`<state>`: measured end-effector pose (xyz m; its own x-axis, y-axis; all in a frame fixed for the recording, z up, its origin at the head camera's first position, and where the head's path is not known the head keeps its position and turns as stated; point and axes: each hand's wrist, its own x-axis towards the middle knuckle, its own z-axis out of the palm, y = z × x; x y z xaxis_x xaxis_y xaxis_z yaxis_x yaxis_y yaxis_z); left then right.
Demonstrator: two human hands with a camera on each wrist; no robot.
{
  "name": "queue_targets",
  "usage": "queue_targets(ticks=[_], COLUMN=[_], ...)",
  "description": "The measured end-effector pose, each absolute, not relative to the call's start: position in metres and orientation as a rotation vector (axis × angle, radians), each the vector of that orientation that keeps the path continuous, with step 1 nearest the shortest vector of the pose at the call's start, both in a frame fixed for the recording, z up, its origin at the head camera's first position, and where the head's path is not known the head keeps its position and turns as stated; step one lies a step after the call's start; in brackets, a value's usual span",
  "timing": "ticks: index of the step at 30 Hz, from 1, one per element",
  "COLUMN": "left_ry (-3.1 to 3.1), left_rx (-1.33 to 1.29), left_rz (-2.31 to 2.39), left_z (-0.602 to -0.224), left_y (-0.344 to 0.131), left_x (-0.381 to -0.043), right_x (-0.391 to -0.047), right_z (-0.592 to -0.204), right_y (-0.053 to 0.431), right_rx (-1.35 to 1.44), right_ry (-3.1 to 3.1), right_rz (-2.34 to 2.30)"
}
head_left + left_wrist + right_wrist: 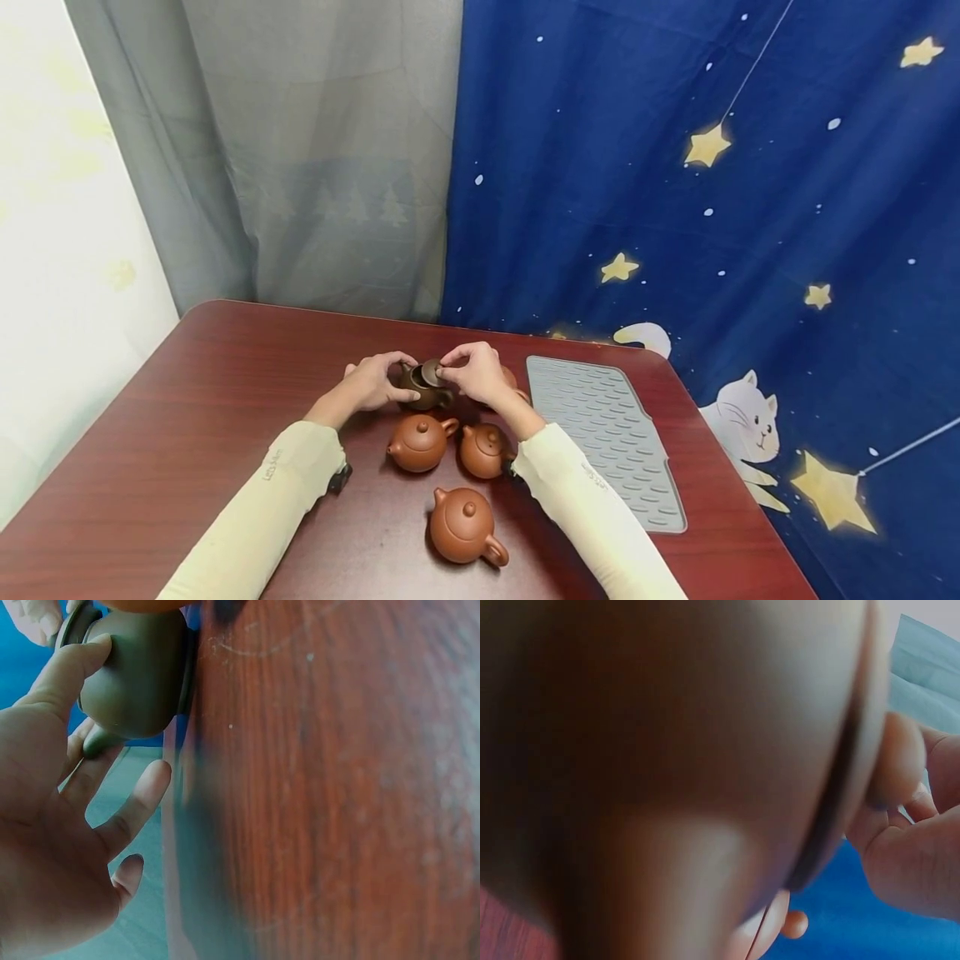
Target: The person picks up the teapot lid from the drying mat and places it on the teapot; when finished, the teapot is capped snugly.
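Note:
Toward the back of the table, a dark brown teapot (426, 398) is held by my left hand (369, 385). In the left wrist view the thumb presses the side of the dark teapot (139, 675), with fingers behind it near the spout. My right hand (477, 372) pinches the teapot's dark lid (430, 372), which sits tilted over the opening. Close in front are two reddish-brown teapots, a left one (417, 443) and a right one (483, 451). A large blurred teapot (682, 735) fills the right wrist view, hiding the right hand's work.
Nearer the front edge stands another reddish-brown teapot (462, 525), lid on. Part of one more (511, 379) shows behind the right hand. A grey ridged mat (607, 433) lies on the right of the wooden table (247, 375). Curtains hang behind.

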<state>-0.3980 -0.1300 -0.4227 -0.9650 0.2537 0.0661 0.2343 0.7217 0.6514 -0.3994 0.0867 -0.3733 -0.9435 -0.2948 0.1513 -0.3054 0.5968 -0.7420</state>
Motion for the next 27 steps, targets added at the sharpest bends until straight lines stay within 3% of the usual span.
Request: queue_targets(ticks=[27], left_ry=[2.868], left_rx=[0.479], left_rz=[1.119], left_z=[-0.4316], left_y=[-0.1278], left_x=[-0.4015], right_x=[-0.4016], right_z=[-0.38], right_y=[0.0813], right_rx=[0.583], right_ry=[-2.854], right_rz=[1.191])
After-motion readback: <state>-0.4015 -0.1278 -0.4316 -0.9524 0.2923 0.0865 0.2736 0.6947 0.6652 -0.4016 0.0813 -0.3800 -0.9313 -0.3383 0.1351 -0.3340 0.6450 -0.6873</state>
